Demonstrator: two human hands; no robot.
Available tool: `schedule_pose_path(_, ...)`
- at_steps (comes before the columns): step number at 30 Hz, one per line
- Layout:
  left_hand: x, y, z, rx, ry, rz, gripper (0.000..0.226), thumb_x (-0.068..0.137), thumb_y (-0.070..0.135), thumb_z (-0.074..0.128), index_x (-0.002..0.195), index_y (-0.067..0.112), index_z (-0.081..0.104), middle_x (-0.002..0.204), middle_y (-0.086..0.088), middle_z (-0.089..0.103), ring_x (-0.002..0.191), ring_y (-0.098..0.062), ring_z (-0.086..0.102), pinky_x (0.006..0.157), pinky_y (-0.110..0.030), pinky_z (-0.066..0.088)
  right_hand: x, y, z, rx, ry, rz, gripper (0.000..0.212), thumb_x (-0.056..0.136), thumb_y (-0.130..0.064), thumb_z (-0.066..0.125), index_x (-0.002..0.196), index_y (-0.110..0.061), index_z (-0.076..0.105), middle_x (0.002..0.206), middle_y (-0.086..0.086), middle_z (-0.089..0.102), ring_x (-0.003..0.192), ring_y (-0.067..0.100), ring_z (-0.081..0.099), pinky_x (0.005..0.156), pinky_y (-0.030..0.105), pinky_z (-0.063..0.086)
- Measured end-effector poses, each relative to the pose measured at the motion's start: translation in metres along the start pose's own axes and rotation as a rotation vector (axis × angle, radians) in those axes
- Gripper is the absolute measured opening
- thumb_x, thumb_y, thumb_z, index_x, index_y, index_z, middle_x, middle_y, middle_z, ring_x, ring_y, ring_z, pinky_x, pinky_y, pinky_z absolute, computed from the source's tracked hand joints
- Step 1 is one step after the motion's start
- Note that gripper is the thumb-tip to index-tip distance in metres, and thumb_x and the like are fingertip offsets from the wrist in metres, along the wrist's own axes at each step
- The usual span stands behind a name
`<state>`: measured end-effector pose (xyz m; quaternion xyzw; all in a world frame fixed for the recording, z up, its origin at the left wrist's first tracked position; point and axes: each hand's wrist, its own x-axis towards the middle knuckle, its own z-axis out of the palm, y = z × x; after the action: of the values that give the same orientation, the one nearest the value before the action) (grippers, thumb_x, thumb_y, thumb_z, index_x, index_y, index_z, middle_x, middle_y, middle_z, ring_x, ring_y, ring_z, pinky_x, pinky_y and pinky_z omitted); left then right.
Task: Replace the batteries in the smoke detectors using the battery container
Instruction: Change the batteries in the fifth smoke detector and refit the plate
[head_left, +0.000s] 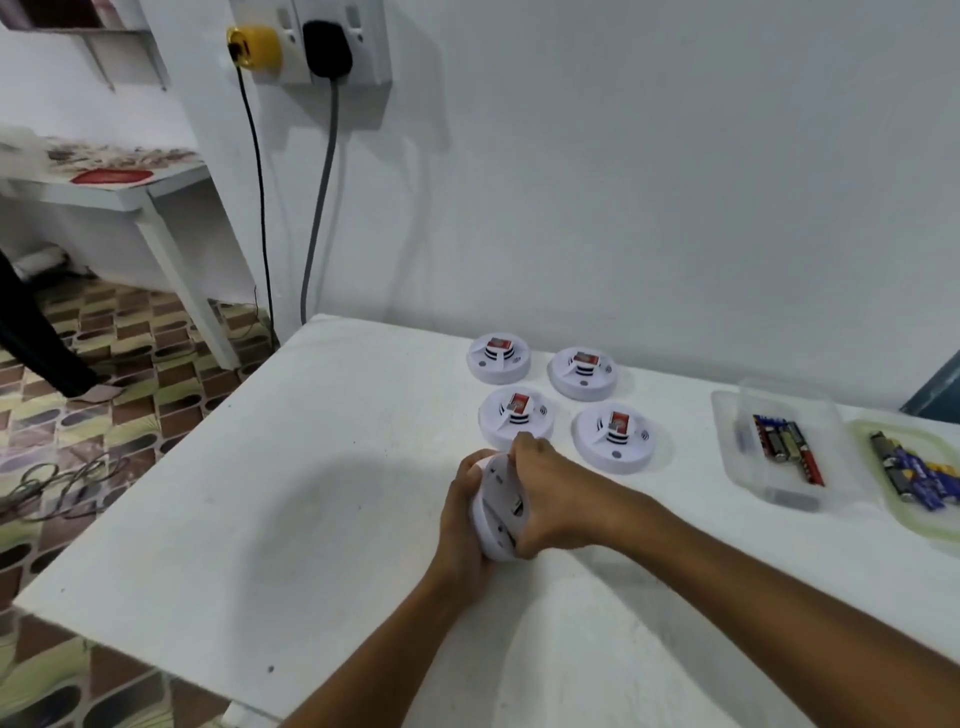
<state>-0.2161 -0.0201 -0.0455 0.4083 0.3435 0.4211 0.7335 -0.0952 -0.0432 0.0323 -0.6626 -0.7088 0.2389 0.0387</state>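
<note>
A white round smoke detector (500, 506) stands on its edge above the white table (291, 499), held between both hands. My left hand (460, 514) cups its left face and my right hand (545, 493) grips its right face, where a small slot shows. Several more white detectors with red labels lie flat behind: one (497, 358) at the back left, one (583, 373) at the back right, one (515, 418) right behind my hands, one (615, 437) to its right. A clear battery container (779, 447) holds several batteries at the right.
A second, green-rimmed container (906, 475) with blue batteries sits at the far right edge. Two cables hang from wall sockets (311, 47) at the table's back left corner. The table's left edge drops to a patterned floor with loose wires (57, 486).
</note>
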Motion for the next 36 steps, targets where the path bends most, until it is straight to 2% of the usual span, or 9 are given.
schedule_pose_path(6,0.001,-0.009,0.005,0.138,0.017,0.111,0.062,0.075,0.063,0.046,0.114,0.015,0.055,0.107,-0.013,0.066,0.099,-0.030,0.063,0.088,-0.046,0.052,-0.003,0.004,-0.001,-0.004,-0.068,0.004,0.078,0.063,-0.021,0.085,0.111,-0.020,0.024,0.106,0.004,0.037,0.088,0.016,0.051,0.052,0.024,0.046)
schedule_pose_path(11,0.005,-0.012,0.006,0.095,0.011,0.130,0.051,0.079,0.058,0.045,0.110,0.020,0.057,0.108,-0.013,0.065,0.101,-0.030,0.061,0.089,-0.048,0.049,-0.002,0.004,-0.001,-0.052,-0.065,-0.025,0.073,0.063,-0.020,0.085,0.102,-0.020,0.022,0.101,0.003,0.035,0.071,0.007,0.038,0.048,0.020,0.035)
schedule_pose_path(18,0.007,-0.014,0.008,0.087,-0.020,0.136,0.041,0.080,0.051,0.042,0.104,0.022,0.057,0.096,-0.001,0.068,0.089,-0.016,0.065,0.077,-0.034,0.053,-0.003,0.010,-0.003,-0.127,-0.046,-0.109,0.071,0.063,-0.022,0.084,0.098,-0.017,0.022,0.098,0.002,0.031,0.071,0.007,0.035,0.048,0.020,0.029)
schedule_pose_path(23,0.007,-0.014,0.008,0.106,-0.013,0.129,0.039,0.080,0.048,0.036,0.103,0.023,0.056,0.091,0.007,0.070,0.082,-0.007,0.068,0.069,-0.021,0.054,-0.003,0.013,-0.003,-0.086,-0.030,-0.138,0.070,0.062,-0.023,0.084,0.100,-0.015,0.026,0.098,0.002,0.032,0.080,0.013,0.040,0.051,0.023,0.037)
schedule_pose_path(25,0.006,-0.013,0.007,0.091,0.006,0.095,0.026,0.091,0.042,0.038,0.098,0.024,0.055,0.084,0.009,0.071,0.076,-0.006,0.068,0.062,-0.016,0.053,-0.004,0.015,-0.001,-0.038,-0.027,-0.129,0.068,0.062,-0.022,0.084,0.102,-0.014,0.029,0.099,0.002,0.033,0.081,0.013,0.042,0.055,0.026,0.040)
schedule_pose_path(27,0.004,-0.011,0.005,0.033,0.020,0.005,0.034,0.102,0.034,0.026,0.095,0.022,0.057,0.080,0.005,0.070,0.070,-0.004,0.068,0.058,-0.016,0.053,-0.005,0.016,0.000,0.052,-0.020,-0.108,0.066,0.063,-0.021,0.083,0.105,-0.014,0.032,0.103,0.002,0.035,0.087,0.016,0.046,0.061,0.031,0.047)
schedule_pose_path(29,0.003,-0.008,0.000,-0.062,0.040,-0.076,0.043,0.101,0.036,0.020,0.096,0.020,0.060,0.080,0.001,0.072,0.072,-0.007,0.068,0.062,-0.023,0.055,-0.005,0.015,0.002,0.105,-0.011,-0.107,0.068,0.064,-0.022,0.082,0.111,-0.015,0.034,0.108,0.002,0.036,0.095,0.018,0.046,0.070,0.034,0.050)
schedule_pose_path(33,0.002,0.001,-0.007,-0.386,0.087,-0.227,0.048,0.093,0.049,0.034,0.095,0.015,0.067,0.089,-0.012,0.070,0.083,-0.025,0.062,0.077,-0.038,0.049,-0.003,0.016,0.004,0.139,-0.004,-0.151,0.078,0.069,-0.020,0.078,0.134,-0.018,0.033,0.121,0.000,0.036,0.111,0.015,0.042,0.092,0.033,0.048)
schedule_pose_path(36,0.002,0.004,-0.009,-0.567,0.048,-0.224,0.052,0.090,0.049,0.035,0.089,0.013,0.072,0.087,-0.011,0.070,0.077,-0.026,0.066,0.073,-0.038,0.051,-0.002,0.020,0.010,0.253,0.051,-0.218,0.080,0.074,-0.017,0.074,0.143,-0.019,0.034,0.122,0.000,0.040,0.110,0.010,0.041,0.096,0.024,0.041)
